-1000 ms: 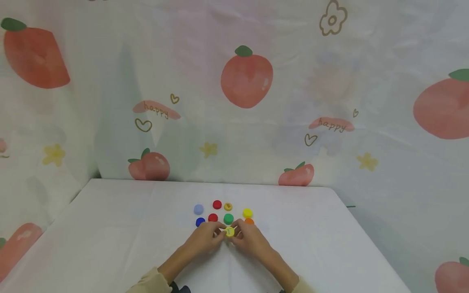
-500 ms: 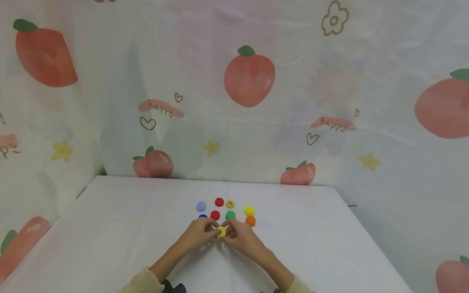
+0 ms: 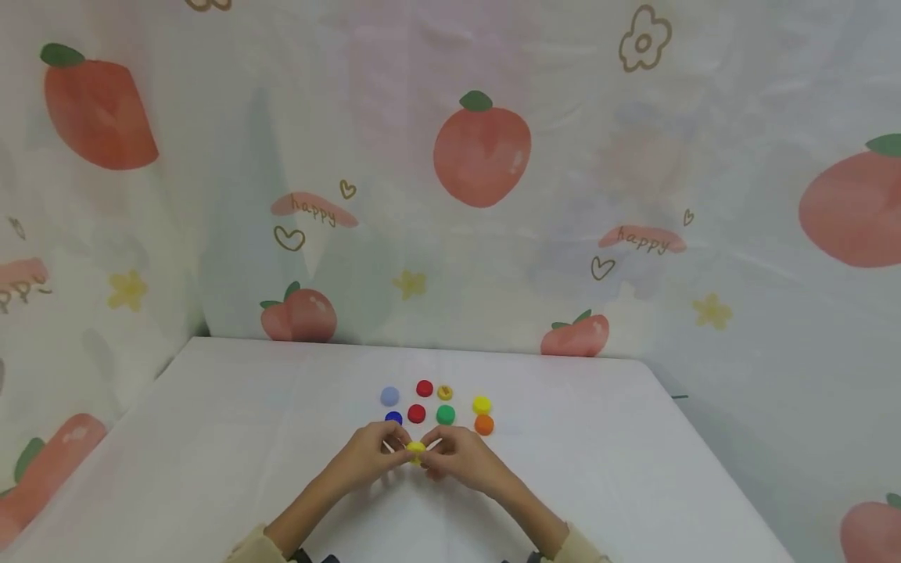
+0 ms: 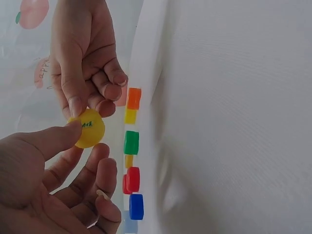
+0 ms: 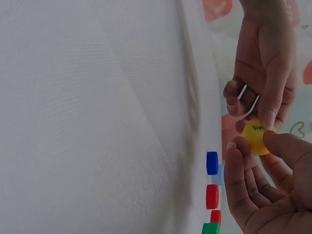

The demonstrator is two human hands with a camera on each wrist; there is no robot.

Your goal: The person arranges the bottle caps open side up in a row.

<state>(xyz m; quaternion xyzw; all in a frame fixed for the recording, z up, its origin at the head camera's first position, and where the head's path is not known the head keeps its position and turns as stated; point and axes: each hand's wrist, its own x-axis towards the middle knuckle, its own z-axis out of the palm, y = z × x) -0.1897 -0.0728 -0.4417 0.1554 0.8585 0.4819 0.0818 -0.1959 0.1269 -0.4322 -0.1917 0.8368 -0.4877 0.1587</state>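
Observation:
A yellow round cap [image 4: 91, 128], like a bottle cap, has small green writing on its face. My left hand [image 3: 371, 453] and my right hand [image 3: 461, 457] both pinch it between thumb and fingers, just above the table on the near side of the other caps. In the left wrist view the writing is turned up beside the left thumb [image 4: 61, 139]. From the right wrist view, the same yellow cap sits between both thumbs, its lower side partly hidden by fingers.
Several caps lie in two loose rows on the white table [image 3: 232, 438]: light blue [image 3: 390, 396], dark blue [image 3: 394, 418], two red, with one red cap [image 3: 417, 414] in front, green [image 3: 446, 414], golden [image 3: 445, 392], yellow [image 3: 482, 405] and orange [image 3: 483, 424]. Behind stands a fruit-patterned cloth [image 3: 479, 266].
Both hands have shifted left together with the yellow cap, from in front of the green cap to in front of the red one. The cap has tilted in the fingers.

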